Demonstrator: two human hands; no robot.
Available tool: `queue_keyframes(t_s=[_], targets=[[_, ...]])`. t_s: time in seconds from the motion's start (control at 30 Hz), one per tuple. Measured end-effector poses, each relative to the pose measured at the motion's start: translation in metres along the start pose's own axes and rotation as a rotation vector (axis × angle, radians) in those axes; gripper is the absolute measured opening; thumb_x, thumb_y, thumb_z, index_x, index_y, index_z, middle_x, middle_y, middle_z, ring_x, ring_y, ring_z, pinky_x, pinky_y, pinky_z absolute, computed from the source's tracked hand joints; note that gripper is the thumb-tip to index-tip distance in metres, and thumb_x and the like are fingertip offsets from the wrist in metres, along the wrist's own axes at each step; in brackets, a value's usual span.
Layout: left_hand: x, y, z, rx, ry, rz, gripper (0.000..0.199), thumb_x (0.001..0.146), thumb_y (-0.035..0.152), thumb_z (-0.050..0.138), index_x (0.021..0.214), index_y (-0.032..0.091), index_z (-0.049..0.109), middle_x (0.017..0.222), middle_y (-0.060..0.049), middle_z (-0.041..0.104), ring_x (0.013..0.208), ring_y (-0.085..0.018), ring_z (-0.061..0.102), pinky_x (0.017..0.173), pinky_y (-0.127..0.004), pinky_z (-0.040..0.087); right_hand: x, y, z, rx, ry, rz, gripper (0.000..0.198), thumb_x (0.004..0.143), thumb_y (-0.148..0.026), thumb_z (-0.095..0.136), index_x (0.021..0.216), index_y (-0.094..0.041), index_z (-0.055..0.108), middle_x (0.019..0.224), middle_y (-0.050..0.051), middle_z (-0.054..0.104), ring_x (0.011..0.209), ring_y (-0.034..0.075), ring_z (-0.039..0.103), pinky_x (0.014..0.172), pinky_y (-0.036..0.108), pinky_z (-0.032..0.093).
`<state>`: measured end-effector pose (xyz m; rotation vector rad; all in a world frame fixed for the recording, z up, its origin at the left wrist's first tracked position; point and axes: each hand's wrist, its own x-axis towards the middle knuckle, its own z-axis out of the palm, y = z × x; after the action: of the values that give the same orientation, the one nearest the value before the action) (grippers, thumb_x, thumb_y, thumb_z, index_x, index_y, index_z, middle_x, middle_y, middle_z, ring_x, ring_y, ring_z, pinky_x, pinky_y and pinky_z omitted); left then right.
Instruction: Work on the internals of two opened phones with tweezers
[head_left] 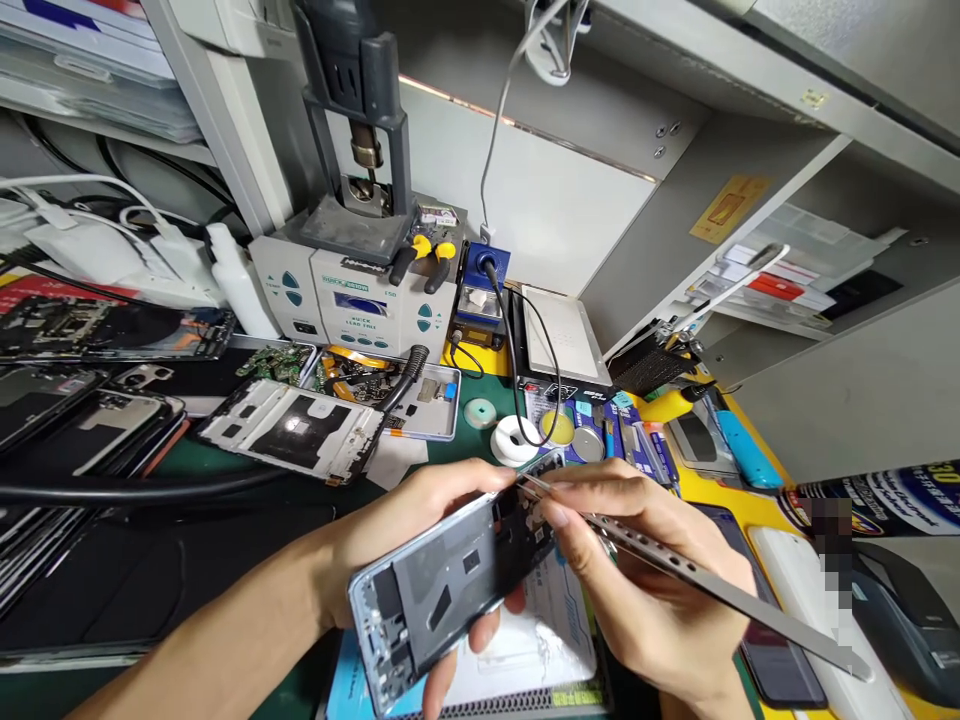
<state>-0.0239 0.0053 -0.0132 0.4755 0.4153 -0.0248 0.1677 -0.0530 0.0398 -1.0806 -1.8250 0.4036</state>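
My left hand [420, 515] grips a phone frame [450, 590] with a light-blue edge. Thumb and fingers close round its long sides, and it is tilted up off the bench. In my right hand [645, 580] is a pair of metal tweezers [720, 590] with a row of holes, pinched between thumb and fingers. The tips reach the upper end of the frame, beside the left thumb; whether they hold a small part I cannot make out. Under the frame lies a white and blue repair mat [536, 650].
A hot-air station [360, 300] stands behind, with yellow-black cutters [424, 262] on it. Phone parts fill a tray [450, 405] and a stripped phone screen [296, 430] lies before it. A thick black hose [150, 490] crosses at left. Phones [784, 650] lie at right.
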Motion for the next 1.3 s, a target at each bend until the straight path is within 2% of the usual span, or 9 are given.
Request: queue_keyframes(t_s=[0.17,0.33,0.47,0.67,0.87,0.97,1.1,1.2,1.3], targets=[[-0.005,0.008,0.011,-0.025,-0.021,0.044,0.076,0.083,0.075,0.025,0.076,0.012,0.068,0.063,-0.010,0.066,0.039,-0.021,0.057,0.041,-0.037,0.050,-0.003,0.002,0.003,-0.037,0.056,-0.013,0.031,0.083,0.001,0.071,0.101,-0.024,0.074,0.089,0.003,0.079,0.080,0.021,0.075,0.072,0.035,0.061],[-0.005,0.007,0.007,-0.024,0.003,-0.008,0.075,0.076,0.077,0.037,0.076,0.009,0.069,0.066,-0.012,0.067,0.048,-0.026,0.065,0.042,-0.035,0.050,-0.002,0.001,0.004,-0.064,0.070,-0.032,0.030,0.083,0.001,0.072,0.101,-0.024,0.074,0.088,0.000,0.079,0.078,0.017,0.073,0.072,0.029,0.059],[-0.001,0.005,0.005,-0.066,0.025,0.033,0.070,0.071,0.074,0.046,0.074,0.008,0.070,0.071,-0.012,0.065,0.056,-0.025,0.066,0.046,-0.038,0.056,-0.002,-0.001,0.005,-0.026,0.058,-0.022,0.032,0.083,0.002,0.071,0.103,-0.023,0.073,0.092,0.001,0.079,0.080,0.017,0.073,0.071,0.029,0.059],[0.000,0.005,0.009,-0.109,0.058,0.069,0.066,0.073,0.069,0.048,0.076,0.008,0.071,0.075,-0.012,0.065,0.058,-0.022,0.065,0.048,-0.039,0.059,-0.002,-0.003,0.006,-0.042,0.071,-0.030,0.031,0.084,0.002,0.071,0.102,-0.023,0.074,0.090,0.000,0.078,0.079,0.015,0.074,0.071,0.026,0.060],[-0.004,0.011,0.014,-0.015,0.042,0.042,0.076,0.077,0.069,0.033,0.071,0.003,0.072,0.064,-0.014,0.065,0.049,-0.023,0.063,0.042,-0.034,0.054,-0.001,-0.003,0.005,-0.046,0.070,-0.055,0.031,0.083,0.004,0.070,0.101,-0.022,0.072,0.091,0.000,0.078,0.079,0.015,0.073,0.074,0.026,0.059],[-0.005,0.012,0.016,-0.015,0.021,0.064,0.073,0.078,0.066,0.033,0.072,0.005,0.073,0.065,-0.012,0.065,0.047,-0.020,0.061,0.042,-0.032,0.052,-0.002,-0.002,0.005,-0.049,0.085,-0.050,0.030,0.082,0.003,0.071,0.099,-0.022,0.072,0.089,0.000,0.077,0.080,0.015,0.073,0.076,0.027,0.059],[-0.003,0.008,0.013,-0.034,0.003,0.088,0.073,0.084,0.065,0.029,0.072,0.008,0.072,0.064,-0.012,0.066,0.047,-0.021,0.062,0.037,-0.029,0.048,-0.001,-0.003,0.007,-0.052,0.083,-0.055,0.031,0.083,0.003,0.070,0.100,-0.022,0.072,0.089,0.000,0.077,0.077,0.014,0.073,0.072,0.025,0.059],[0.001,0.003,0.007,-0.017,-0.011,0.117,0.075,0.082,0.070,0.031,0.071,0.008,0.071,0.062,-0.013,0.066,0.040,-0.022,0.058,0.031,-0.031,0.043,0.000,-0.004,0.007,-0.054,0.089,-0.060,0.030,0.083,0.002,0.070,0.099,-0.023,0.072,0.088,0.000,0.078,0.076,0.015,0.074,0.070,0.026,0.060],[0.003,0.000,0.003,-0.019,-0.007,0.126,0.071,0.080,0.070,0.037,0.074,0.007,0.070,0.065,-0.012,0.067,0.041,-0.023,0.061,0.032,-0.032,0.045,-0.002,-0.003,0.005,-0.067,0.091,-0.046,0.030,0.082,0.000,0.073,0.101,-0.023,0.073,0.089,0.002,0.079,0.077,0.018,0.074,0.069,0.031,0.061]])
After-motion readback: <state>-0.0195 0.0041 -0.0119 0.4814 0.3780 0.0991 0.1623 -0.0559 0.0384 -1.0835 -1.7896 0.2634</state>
